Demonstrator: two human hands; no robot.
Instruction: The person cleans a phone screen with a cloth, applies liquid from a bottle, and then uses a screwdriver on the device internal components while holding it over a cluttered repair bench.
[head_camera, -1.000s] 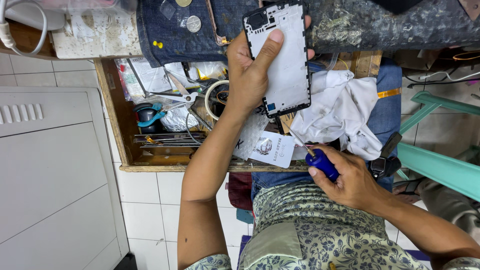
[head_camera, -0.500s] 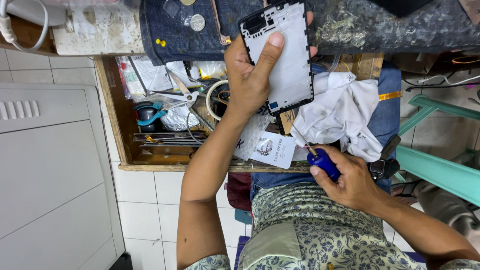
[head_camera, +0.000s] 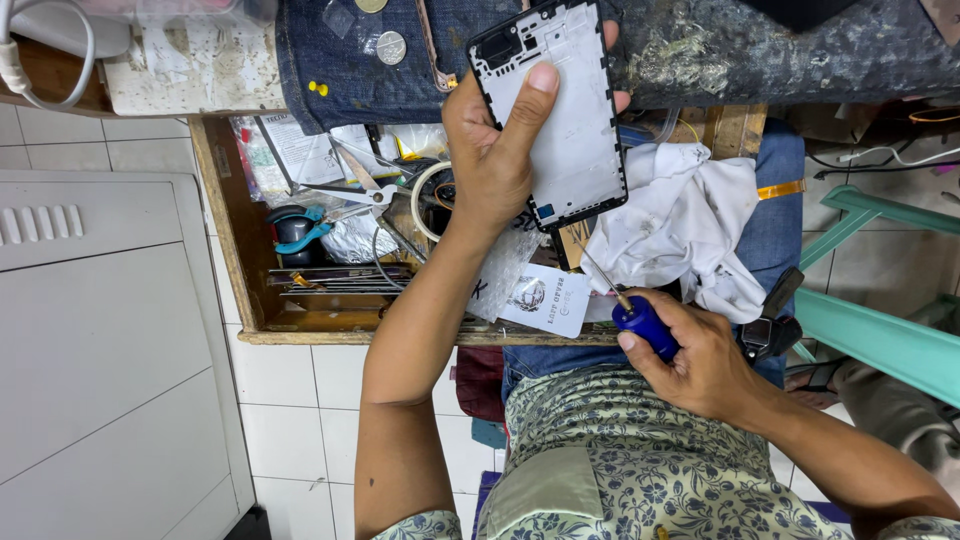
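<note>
Little has shifted: left hand (head_camera: 495, 150) still grips the white phone frame (head_camera: 560, 105) above the desk (head_camera: 760, 45); right hand (head_camera: 700, 355) stays closed around a blue-handled screwdriver (head_camera: 640, 320), beside a white cloth (head_camera: 690, 225) and open drawer (head_camera: 225, 240).

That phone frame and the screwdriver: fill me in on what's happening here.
A person is seated at an open wooden drawer full of tools. Their left hand holds up a stripped phone frame, white inside with a black rim, thumb pressed across it. Their right hand grips a blue-handled screwdriver lower down, its thin tip pointing up toward the frame without touching it. A white cloth lies on their lap.
</note>
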